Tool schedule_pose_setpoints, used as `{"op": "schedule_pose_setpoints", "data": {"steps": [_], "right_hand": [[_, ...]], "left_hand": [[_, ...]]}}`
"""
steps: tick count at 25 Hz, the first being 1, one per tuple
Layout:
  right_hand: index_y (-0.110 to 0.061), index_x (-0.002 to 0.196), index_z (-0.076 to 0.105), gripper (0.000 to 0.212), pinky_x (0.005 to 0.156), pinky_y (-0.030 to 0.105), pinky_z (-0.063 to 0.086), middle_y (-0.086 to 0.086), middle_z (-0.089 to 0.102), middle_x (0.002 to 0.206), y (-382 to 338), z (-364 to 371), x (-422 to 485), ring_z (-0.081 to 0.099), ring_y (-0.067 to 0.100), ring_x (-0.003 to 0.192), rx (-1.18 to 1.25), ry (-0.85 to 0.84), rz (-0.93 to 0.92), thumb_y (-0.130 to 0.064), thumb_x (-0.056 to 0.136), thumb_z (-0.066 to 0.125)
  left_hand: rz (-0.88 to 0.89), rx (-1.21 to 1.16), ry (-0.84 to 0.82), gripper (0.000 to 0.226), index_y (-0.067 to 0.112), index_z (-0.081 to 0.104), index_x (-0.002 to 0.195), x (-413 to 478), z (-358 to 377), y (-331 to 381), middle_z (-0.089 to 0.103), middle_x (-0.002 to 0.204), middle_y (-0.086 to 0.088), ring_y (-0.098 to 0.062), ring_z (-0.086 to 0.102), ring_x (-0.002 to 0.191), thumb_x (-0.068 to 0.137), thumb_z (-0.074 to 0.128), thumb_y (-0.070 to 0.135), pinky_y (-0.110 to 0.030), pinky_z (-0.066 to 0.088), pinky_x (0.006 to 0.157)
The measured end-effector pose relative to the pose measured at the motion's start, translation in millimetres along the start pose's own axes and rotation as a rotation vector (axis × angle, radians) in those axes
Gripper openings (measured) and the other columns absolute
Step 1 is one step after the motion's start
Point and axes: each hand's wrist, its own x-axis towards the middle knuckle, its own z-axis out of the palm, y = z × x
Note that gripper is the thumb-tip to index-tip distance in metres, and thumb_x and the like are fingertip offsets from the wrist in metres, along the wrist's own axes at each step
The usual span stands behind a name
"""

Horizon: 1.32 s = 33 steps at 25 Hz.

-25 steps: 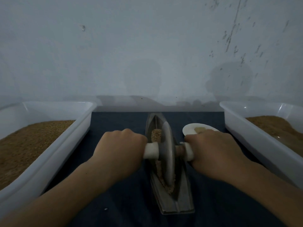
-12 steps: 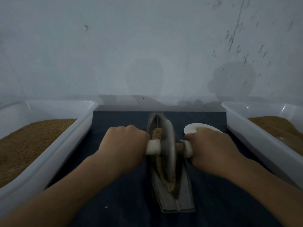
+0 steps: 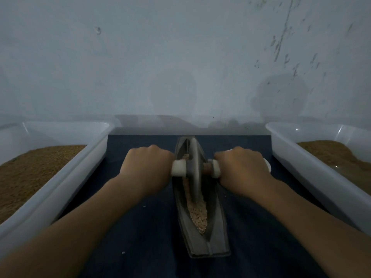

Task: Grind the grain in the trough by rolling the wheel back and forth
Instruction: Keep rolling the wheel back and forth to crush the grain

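A grey boat-shaped trough lies lengthwise on the dark blue mat, its pointed far end toward the wall. Pale crushed grain fills its groove on the near side. A grey disc wheel stands upright in the far half of the groove, with a white-capped axle handle on each side. My left hand grips the left handle and my right hand grips the right handle, knuckles up. The handle ends are hidden inside my fists.
A white plastic tub of brown grain sits at the left, another white tub with brown grain at the right. A small white dish peeks out behind my right hand. A grey wall rises just past the mat.
Both hands have pushed the wheel away from me along the trough toward its far end, uncovering more crushed grain on the near side.
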Motion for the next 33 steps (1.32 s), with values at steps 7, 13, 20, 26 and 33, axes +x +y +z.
{"op": "schedule_pose_setpoints", "data": {"steps": [7,13,20,26,33], "right_hand": [[-0.034,0.068,0.028,0.041,0.047,0.024,0.015,-0.011,0.038,0.063,1.0,-0.2,-12.9,0.040,0.009,0.056,-0.009,0.073,-0.007,-0.038,0.072,0.069],[-0.032,0.079,0.046,0.021,0.059,0.031,0.033,-0.008,0.050,0.079,-5.8,-5.6,22.4,0.061,0.022,0.080,0.034,-0.028,0.064,-0.039,0.085,0.065],[-0.034,0.064,0.021,0.045,0.046,0.018,0.007,-0.012,0.035,0.057,2.9,-9.7,-35.6,0.023,-0.001,0.048,-0.101,0.173,-0.080,-0.039,0.060,0.066],[-0.032,0.080,0.045,0.026,0.063,0.033,0.040,-0.004,0.056,0.083,-6.1,4.9,40.4,0.063,0.025,0.082,0.035,-0.007,0.111,-0.047,0.087,0.064],[-0.037,0.069,0.017,0.044,0.047,0.017,0.003,-0.013,0.031,0.057,3.7,-8.9,-46.4,0.017,-0.001,0.048,-0.136,0.261,-0.086,-0.048,0.058,0.058]], "left_hand": [[-0.018,0.040,0.061,0.016,0.033,0.051,0.081,-6.3,5.3,1.4,0.033,0.064,0.011,-0.014,0.039,0.051,0.077,0.066,0.039,-0.028,0.028,0.049],[-0.074,-0.037,-0.072,0.015,0.033,0.063,0.099,26.6,0.8,-1.8,0.055,0.082,0.005,-0.019,0.052,0.070,0.084,0.061,0.035,-0.035,0.041,0.061],[0.060,0.006,0.161,0.034,0.036,0.040,0.066,-29.3,-3.0,-0.6,0.019,0.055,0.013,-0.005,0.014,0.044,0.061,0.073,0.043,-0.020,0.013,0.045],[-0.088,-0.012,-0.035,0.013,0.031,0.065,0.099,42.9,2.7,-1.5,0.063,0.089,0.002,-0.022,0.062,0.078,0.087,0.060,0.031,-0.034,0.044,0.064],[0.130,-0.001,0.260,0.050,0.035,0.030,0.065,-38.7,-10.9,-3.0,0.007,0.057,0.013,-0.004,0.004,0.045,0.049,0.076,0.044,-0.016,0.006,0.047]]}}
